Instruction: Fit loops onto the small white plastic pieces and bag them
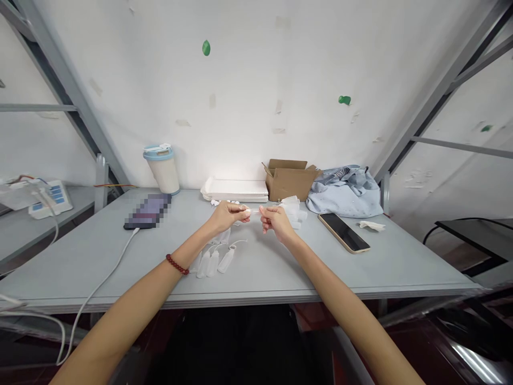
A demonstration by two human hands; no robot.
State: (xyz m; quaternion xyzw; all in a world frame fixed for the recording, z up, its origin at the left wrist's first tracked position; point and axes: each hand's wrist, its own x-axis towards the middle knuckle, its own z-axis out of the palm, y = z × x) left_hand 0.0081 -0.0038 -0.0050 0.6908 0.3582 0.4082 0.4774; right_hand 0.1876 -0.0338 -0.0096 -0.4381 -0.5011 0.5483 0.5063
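My left hand (227,216) is closed in a pinch on a small white piece (248,212), perhaps a cap. Facing it, my right hand (276,222) pinches one end of a thin, pale tube (255,211) that spans the gap between the hands. Whether the tube joins the white piece is too small to tell. On the table below my left hand lie several small translucent bottles (214,263), some with thin curved tubes on top. More translucent bottles (296,211) are heaped behind my right hand, partly hidden by it. Small white parts (216,202) lie beyond my left hand.
At the back of the grey table (256,278) stand a stack of white trays (236,190), an open cardboard box (290,184) and a blue-lidded cup (162,168). Bluish cloth (344,192) and a phone (343,233) lie right; a phone on a cable (148,211) lies left.
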